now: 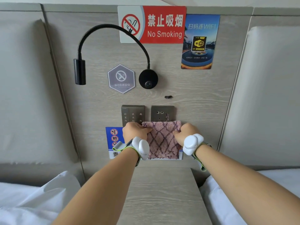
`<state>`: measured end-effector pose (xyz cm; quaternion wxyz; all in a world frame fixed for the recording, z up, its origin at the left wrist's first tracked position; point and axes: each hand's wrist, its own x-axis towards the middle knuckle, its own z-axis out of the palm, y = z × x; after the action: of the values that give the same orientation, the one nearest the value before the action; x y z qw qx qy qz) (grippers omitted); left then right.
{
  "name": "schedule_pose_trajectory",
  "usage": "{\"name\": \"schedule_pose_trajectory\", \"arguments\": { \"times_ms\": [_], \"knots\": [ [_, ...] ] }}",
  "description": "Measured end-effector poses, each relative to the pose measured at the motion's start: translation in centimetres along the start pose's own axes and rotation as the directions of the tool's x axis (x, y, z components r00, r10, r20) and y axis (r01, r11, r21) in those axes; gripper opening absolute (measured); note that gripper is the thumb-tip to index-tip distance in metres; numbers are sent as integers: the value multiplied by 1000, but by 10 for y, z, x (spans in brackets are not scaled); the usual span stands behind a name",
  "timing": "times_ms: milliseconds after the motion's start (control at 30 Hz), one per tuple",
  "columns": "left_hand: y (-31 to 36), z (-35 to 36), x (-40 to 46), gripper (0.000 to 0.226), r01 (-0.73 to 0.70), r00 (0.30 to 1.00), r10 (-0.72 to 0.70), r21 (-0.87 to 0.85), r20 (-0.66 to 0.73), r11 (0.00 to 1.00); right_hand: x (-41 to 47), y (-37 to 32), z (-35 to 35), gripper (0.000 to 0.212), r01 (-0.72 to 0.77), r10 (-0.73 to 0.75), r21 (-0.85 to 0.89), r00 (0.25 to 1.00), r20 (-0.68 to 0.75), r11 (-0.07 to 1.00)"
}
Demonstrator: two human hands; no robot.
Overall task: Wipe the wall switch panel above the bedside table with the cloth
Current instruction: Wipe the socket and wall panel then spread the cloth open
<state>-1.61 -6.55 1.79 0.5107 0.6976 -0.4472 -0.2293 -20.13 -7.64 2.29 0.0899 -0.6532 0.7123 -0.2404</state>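
A grey switch panel (132,113) with three labelled switches sits on the wooden wall, with a matching socket panel (162,112) to its right. Just below them hangs a pink fluffy cloth (162,140) with a dark diamond pattern, stretched flat between my hands. My left hand (135,131) grips its upper left corner and covers the switch panel's lower edge. My right hand (185,132) grips the upper right corner. The cloth's top edge overlaps the bottom of the socket panel. Both wrists carry white devices on straps.
The wooden bedside table (162,195) lies under my forearms, with white bedding (29,202) on both sides. A black gooseneck reading lamp (147,78), a hexagonal no-smoking badge (121,78), a red No Smoking sign (152,24) and a WiFi poster (199,41) hang above. A blue notice (113,135) is partly behind the cloth.
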Motion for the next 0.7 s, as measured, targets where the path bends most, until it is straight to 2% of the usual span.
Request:
{"name": "schedule_pose_trajectory", "arguments": {
  "times_ms": [233,500,700],
  "knots": [
    [23,-39,-5,30,-59,998,59,22,8,998,-24,-26,-33,55,45,-45,2,999,-8,999],
    [89,-133,-56,31,-171,984,168,-61,-51,983,-95,-79,-124,53,139,-138,0,982,-127,990],
    [132,-194,-113,32,-292,957,291,-51,-17,955,-158,-91,-181,55,177,-172,1,957,-234,984]
  ]
}}
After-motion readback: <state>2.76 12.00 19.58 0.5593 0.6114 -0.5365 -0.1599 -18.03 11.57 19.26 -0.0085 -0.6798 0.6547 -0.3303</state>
